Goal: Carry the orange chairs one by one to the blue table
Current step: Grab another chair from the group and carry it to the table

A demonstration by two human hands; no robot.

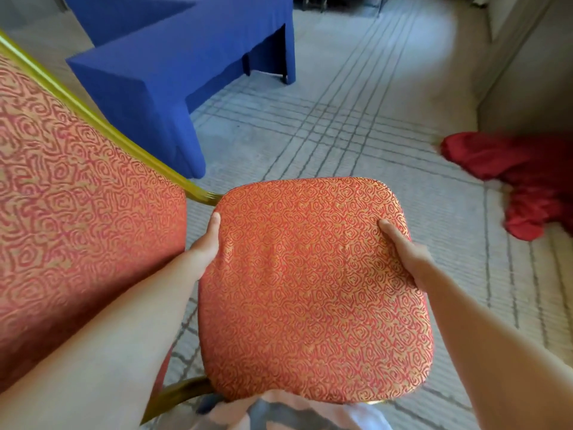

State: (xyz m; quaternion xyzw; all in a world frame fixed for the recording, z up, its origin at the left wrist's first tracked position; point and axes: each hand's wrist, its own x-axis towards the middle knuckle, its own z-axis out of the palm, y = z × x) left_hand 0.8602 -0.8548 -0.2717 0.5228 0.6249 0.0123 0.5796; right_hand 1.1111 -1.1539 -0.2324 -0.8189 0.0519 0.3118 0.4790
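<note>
My left hand [205, 246] grips the left edge of the orange chair [310, 290] by its seat. The thumb lies on top of the patterned cushion, and the other fingers wrap under the rim where I cannot see them. My right hand [409, 256] grips the opposite edge the same way, thumb on top and the rest tucked below. The seat fills the whole space between my two thumbs, and its far edge lies just beyond them. The padded back [77, 181] rises just left of my left hand, edged by a gold frame [124, 141] that meets the seat corner just past my left thumb. I cannot tell whether the legs touch the floor. Beyond my left fingers, well apart, stands the blue table [148, 79], draped to the floor in blue cloth. Well off to the right of my right fingers, a red cloth [511, 175] lies crumpled on the grey lined carpet [341, 119]
</note>
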